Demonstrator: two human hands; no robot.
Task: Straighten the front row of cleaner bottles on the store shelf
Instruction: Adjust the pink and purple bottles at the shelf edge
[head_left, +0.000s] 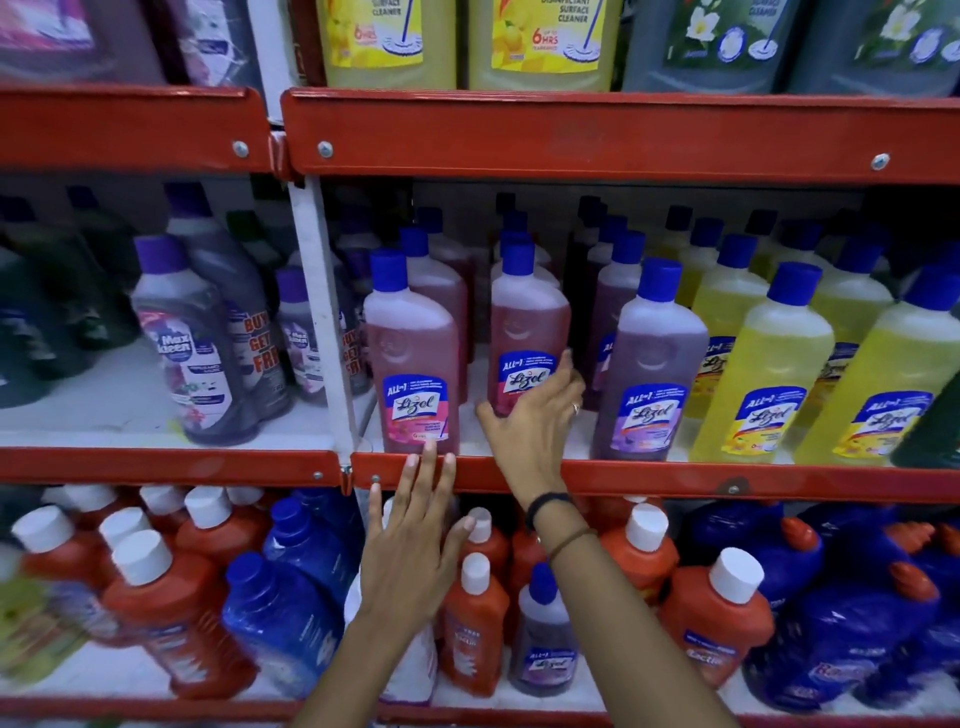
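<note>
On the middle shelf stands a row of blue-capped cleaner bottles. A pink bottle stands at the front edge on the left. A second pink bottle sits further back, and my right hand wraps around its lower part, thumb on the left, fingers on the label. To its right stand a purple bottle and yellow bottles at the front. My left hand is open with fingers spread, fingertips touching the red shelf lip just below the first pink bottle.
A white upright post divides the shelf; grey-purple bottles stand left of it. Large yellow jugs fill the shelf above. Below are orange bottles and blue bottles with white caps, close under my arms.
</note>
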